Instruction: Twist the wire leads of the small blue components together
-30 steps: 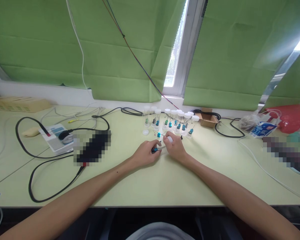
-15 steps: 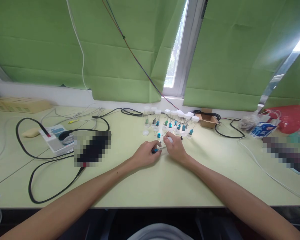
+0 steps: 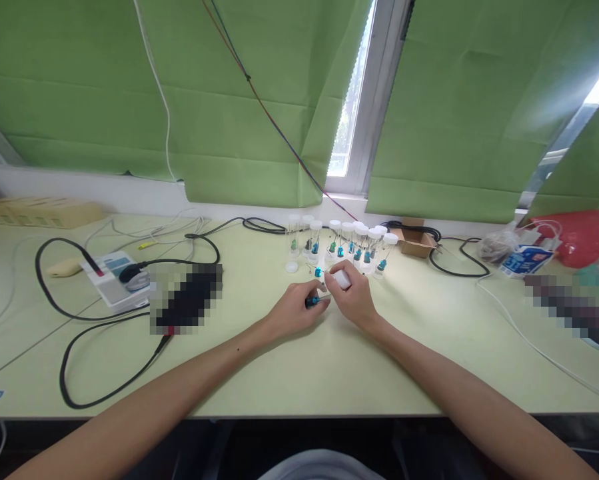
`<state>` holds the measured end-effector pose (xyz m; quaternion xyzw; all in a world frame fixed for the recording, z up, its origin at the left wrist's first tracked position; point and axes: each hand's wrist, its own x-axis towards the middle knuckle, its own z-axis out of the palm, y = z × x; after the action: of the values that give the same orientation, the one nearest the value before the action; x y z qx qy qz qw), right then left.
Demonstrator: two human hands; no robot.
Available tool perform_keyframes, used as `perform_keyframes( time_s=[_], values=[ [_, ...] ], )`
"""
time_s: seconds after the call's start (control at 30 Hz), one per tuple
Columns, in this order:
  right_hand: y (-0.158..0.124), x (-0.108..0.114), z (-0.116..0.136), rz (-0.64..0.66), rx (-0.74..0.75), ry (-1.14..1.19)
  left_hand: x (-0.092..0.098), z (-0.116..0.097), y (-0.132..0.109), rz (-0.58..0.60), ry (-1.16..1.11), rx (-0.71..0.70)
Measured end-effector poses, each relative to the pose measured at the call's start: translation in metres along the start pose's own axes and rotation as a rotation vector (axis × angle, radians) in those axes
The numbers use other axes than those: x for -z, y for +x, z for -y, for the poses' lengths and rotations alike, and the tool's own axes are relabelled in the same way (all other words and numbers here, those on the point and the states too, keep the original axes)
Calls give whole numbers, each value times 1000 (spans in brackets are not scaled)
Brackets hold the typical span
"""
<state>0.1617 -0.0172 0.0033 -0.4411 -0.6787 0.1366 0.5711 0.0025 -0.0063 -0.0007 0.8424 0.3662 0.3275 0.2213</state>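
Near the middle of the table, my left hand [image 3: 298, 308] is closed around a small blue-and-black piece [image 3: 310, 302], with a thin pale rod-like part extending toward my right hand. My right hand [image 3: 352, 293] grips a white object [image 3: 342, 279], whose exact kind I cannot make out. Just beyond both hands lies a small bright-blue part [image 3: 318, 272] with thin wires. Behind it stand several clear tubes [image 3: 358, 250] with white caps, holding blue or green parts. A loose white cap [image 3: 292, 267] rests at the left of the tubes.
A small open cardboard box [image 3: 415, 241] sits right of the tubes. On the left are a white power strip [image 3: 114, 277], a blurred dark object [image 3: 186, 299] and looping black cables [image 3: 62, 360]. A red bag [image 3: 582, 233] lies at the far right.
My right hand has turned slightly, and more of the white object shows in it. My left hand keeps its hold with only a slight shift to the right.
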Motion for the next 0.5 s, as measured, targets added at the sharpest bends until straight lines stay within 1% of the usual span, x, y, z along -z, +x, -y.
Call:
perform_keyframes(
  time_s=[0.1,0.27,0.4,0.5],
  values=[
    [0,0,1,-38,-3,56,0,-2,1,-12,-25,11],
    [4,-1,-3,-70,-21,154,2,-5,1,-55,-34,-48],
    [6,1,-7,-32,-64,220,2,-6,1,-63,-44,-47],
    [6,3,-7,15,-67,196,2,-5,1,-70,-32,-25]
  ],
)
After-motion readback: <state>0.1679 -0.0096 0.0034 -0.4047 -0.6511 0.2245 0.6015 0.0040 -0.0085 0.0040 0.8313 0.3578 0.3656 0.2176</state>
